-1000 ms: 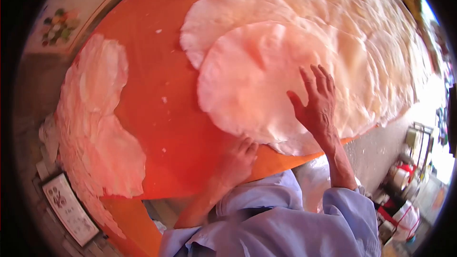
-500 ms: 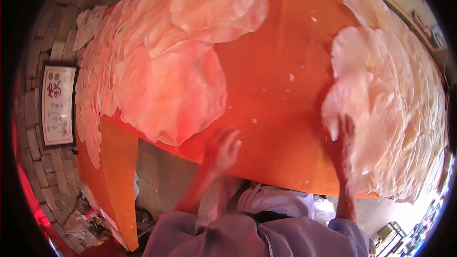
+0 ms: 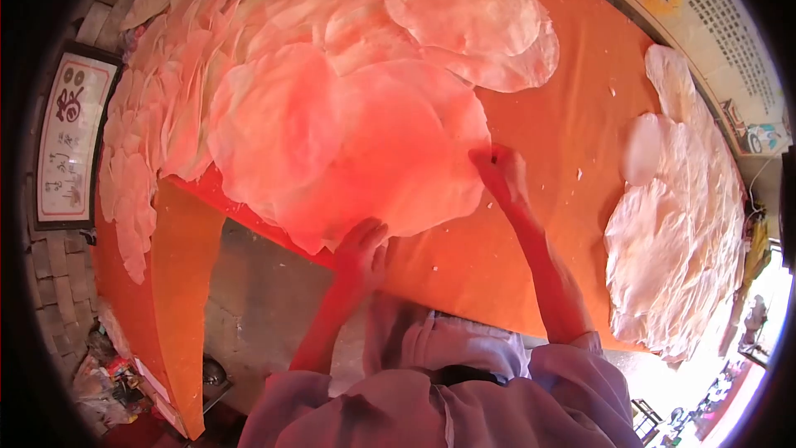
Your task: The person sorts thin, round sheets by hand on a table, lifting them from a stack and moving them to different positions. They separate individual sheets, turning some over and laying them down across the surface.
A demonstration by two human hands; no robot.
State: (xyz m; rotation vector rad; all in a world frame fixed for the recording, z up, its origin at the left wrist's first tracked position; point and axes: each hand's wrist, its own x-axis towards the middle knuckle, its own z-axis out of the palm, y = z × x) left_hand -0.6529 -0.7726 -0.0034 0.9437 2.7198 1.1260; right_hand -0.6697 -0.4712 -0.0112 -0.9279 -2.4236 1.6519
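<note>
A thin round flatbread sheet point(image 3: 406, 141) lies on a spread of overlapping sheets at the left of the orange table. My right hand point(image 3: 503, 170) is closed, its fingers pinching the sheet's right edge. At the sheet's near edge, my left hand point(image 3: 362, 249) touches it with fingers stretched out; it is slightly blurred. Another pale round sheet point(image 3: 464, 4) lies just beyond. Farther left, many thin sheets point(image 3: 178, 99) overlap and hang over the table's side.
The orange tabletop point(image 3: 531, 257) carries small crumbs. A second stack of thin sheets point(image 3: 684, 241) stands at the right. A framed sign point(image 3: 75, 137) is against the brick wall at left. A printed poster point(image 3: 713, 33) hangs behind the table. An orange board point(image 3: 184, 290) drops at the near left.
My right hand has moved left from the right stack, bringing a sheet onto the left spread. My left hand has come to the sheet's near edge. The view has shifted.
</note>
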